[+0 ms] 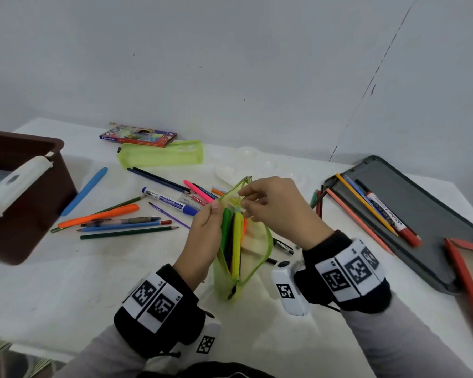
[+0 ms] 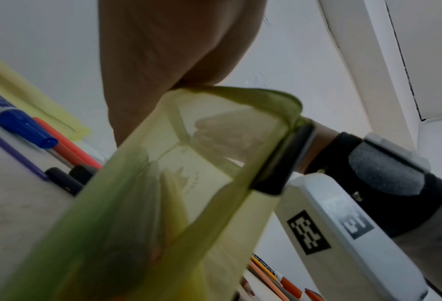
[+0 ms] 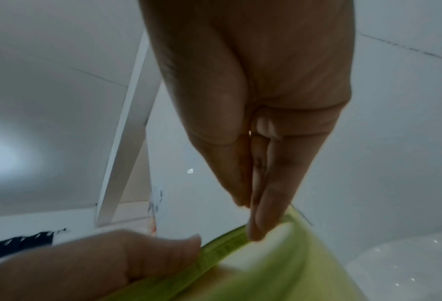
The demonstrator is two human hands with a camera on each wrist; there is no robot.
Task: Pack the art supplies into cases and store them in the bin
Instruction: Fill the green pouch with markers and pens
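Bare tablecloth (image 1: pixel 74 290) near left; loose pens (image 1: pixel 126 223) mid-left, brown bin (image 1: pixel 25 148) far left, grey tray (image 1: pixel 426 203) right.

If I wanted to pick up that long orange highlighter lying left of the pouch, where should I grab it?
Pinch the orange highlighter around its middle from above. It lies flat, and pencils crowd its near side, so sliding fingers in from the side looks awkward.

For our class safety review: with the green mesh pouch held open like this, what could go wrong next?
1. The green mesh pouch is held up, unzipped, by the left hand and right hand; tipping it may spill the markers inside.
2. Zipping now might snag their protruding tops.
3. Loose pencils on the table could roll off.
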